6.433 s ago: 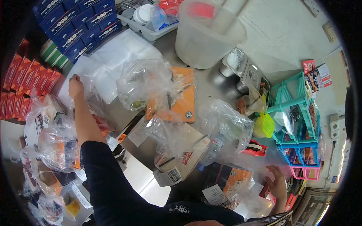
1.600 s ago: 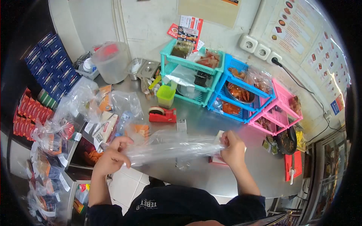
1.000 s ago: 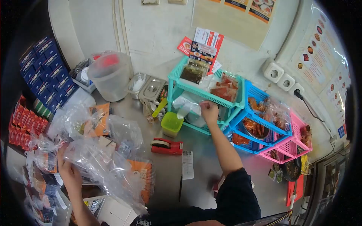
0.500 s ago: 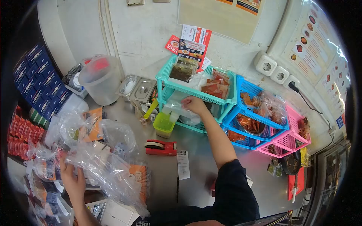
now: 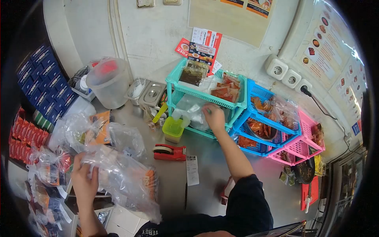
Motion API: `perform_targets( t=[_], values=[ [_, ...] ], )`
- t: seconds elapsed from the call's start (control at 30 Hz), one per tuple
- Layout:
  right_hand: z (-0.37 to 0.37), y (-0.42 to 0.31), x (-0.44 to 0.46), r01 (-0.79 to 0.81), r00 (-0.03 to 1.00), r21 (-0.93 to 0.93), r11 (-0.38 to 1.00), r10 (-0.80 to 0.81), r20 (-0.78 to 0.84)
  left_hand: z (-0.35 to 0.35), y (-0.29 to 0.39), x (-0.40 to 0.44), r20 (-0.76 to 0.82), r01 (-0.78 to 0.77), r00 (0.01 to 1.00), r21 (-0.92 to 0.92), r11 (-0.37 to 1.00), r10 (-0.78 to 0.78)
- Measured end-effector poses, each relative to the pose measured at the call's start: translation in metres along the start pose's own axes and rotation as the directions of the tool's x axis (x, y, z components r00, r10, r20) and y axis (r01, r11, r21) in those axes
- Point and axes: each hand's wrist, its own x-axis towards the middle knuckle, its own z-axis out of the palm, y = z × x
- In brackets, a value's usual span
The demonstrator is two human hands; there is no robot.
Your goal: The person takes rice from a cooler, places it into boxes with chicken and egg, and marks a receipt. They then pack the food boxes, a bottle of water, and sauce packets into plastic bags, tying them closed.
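Over the counter's (image 5: 169,189) left side, our left hand (image 5: 85,177) has its fingers clamped on the clear bag (image 5: 122,181), loose and not yet tied; our right hand (image 5: 215,118) is at the teal rack (image 5: 201,94), grip unclear.

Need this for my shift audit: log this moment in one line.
left hand: holds clear plastic bag | right hand: at turquoise rack, lower tier, grasp unclear | red tape dispenser: on counter

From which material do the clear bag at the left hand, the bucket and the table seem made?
Bag: thin, glossy plastic film, being transparent and creased. Bucket: probably matte plastic, milky and translucent. Table: perhaps stainless steel, smooth and grey with soft reflections.
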Motion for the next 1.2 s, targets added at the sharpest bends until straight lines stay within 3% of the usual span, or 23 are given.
perform_targets(
  t=[0.03,0.1,0.17,0.2,0.23,0.27,0.3,0.37,0.4,0.47,0.53,0.63,0.7,0.73,0.8,0.83,0.9,0.93,1.0,1.07,1.13,1.17,1.2],
  values=[
    [-0.014,-0.009,-0.008,0.214,0.973,-0.038,0.976,-0.216,-0.077,-0.002,0.008,0.003,0.066,0.008,0.998,-0.033,0.999,-0.006],
    [-0.059,-0.041,-0.02,0.327,0.926,-0.212,0.921,-0.357,-0.124,-0.002,0.033,0.012,0.092,-0.136,0.987,0.078,0.988,0.129],
    [-0.111,-0.079,-0.041,-0.076,0.977,0.167,0.983,0.107,-0.185,-0.002,0.066,0.021,0.248,-0.294,0.935,0.14,0.945,0.254],
    [-0.135,-0.108,-0.053,-0.023,0.926,0.622,0.782,0.251,-0.282,-0.001,0.087,0.026,0.301,-0.367,0.899,0.114,0.923,0.32],
    [-0.166,-0.15,-0.074,0.028,0.95,0.864,0.503,0.255,-0.179,0.002,0.108,0.03,0.353,-0.435,0.854,0.081,0.897,0.382],
    [-0.189,-0.18,-0.102,0.06,0.968,0.987,0.15,0.234,-0.094,0.007,0.13,0.033,0.43,-0.444,0.822,0.073,0.893,0.374],
    [-0.184,-0.188,-0.131,0.049,0.965,0.989,0.143,0.247,-0.084,0.01,0.148,0.038,0.491,-0.465,0.785,0.064,0.883,0.378],
    [-0.149,-0.197,-0.189,0.345,0.938,0.73,0.589,-0.214,-0.271,0.04,0.155,0.035,0.081,-0.731,0.649,-0.208,0.65,0.757],
    [-0.133,-0.195,-0.209,0.514,0.856,0.5,0.697,-0.453,-0.249,0.034,0.162,0.03,0.082,-0.735,0.643,-0.213,0.643,0.762],
    [-0.108,-0.176,-0.238,0.406,0.903,0.017,0.914,-0.404,0.145,0.019,0.178,0.02,0.524,-0.58,0.566,-0.296,0.759,0.637],
    [-0.122,-0.12,-0.251,0.037,0.905,-0.453,0.891,0.162,0.393,0.016,0.159,0.006,0.689,-0.567,0.447,-0.275,0.776,0.57],
    [-0.196,-0.093,-0.274,0.111,0.928,-0.561,0.82,0.115,0.354,0.058,0.128,-0.057,0.755,-0.637,0.284,-0.312,0.705,0.591],
    [-0.221,-0.086,-0.298,0.219,0.55,-0.289,0.932,0.127,0.826,0.075,0.137,-0.099,0.928,-0.483,0.175,-0.21,0.85,0.329],
    [-0.22,-0.089,-0.309,0.201,0.544,-0.3,0.933,0.149,0.826,0.086,0.14,-0.114,0.929,-0.482,0.152,-0.227,0.846,0.337],
    [-0.2,-0.098,-0.329,-0.208,0.332,-0.263,0.942,0.321,0.887,0.112,0.142,-0.148,0.94,-0.182,0.031,-0.328,0.927,0.339],
    [-0.194,-0.096,-0.35,-0.215,0.321,-0.271,0.938,0.33,0.888,0.134,0.128,-0.174,0.842,-0.197,0.183,-0.473,0.859,0.507],
    [-0.188,-0.092,-0.397,0.21,0.639,-0.484,0.85,0.256,0.726,0.144,0.124,-0.194,0.855,-0.189,0.248,-0.418,0.888,0.455],
    [-0.198,-0.101,-0.38,0.213,0.634,-0.486,0.848,0.258,0.729,0.146,0.125,-0.198,0.86,-0.184,0.322,-0.355,0.917,0.397],
    [-0.219,-0.113,-0.329,0.104,0.677,-0.005,0.995,-0.067,0.733,0.144,0.125,-0.199,0.885,-0.152,0.319,-0.305,0.94,0.339],
    [-0.24,-0.094,-0.289,-0.044,0.859,-0.061,0.997,0.069,0.508,0.139,0.125,-0.201,0.914,-0.12,0.305,-0.243,0.963,0.269],
    [-0.251,-0.065,-0.259,0.146,0.893,-0.576,0.805,0.143,0.427,0.136,0.124,-0.202,0.904,-0.055,0.354,-0.236,0.97,0.24],
    [-0.253,-0.044,-0.256,0.146,0.893,-0.574,0.806,0.143,0.428,0.137,0.119,-0.206,0.905,-0.055,0.354,-0.234,0.971,0.238],
    [-0.249,-0.018,-0.257,0.08,0.737,-0.589,0.804,0.351,0.578,0.138,0.111,-0.211,0.86,-0.104,0.405,-0.292,0.951,0.309]
  ],
)
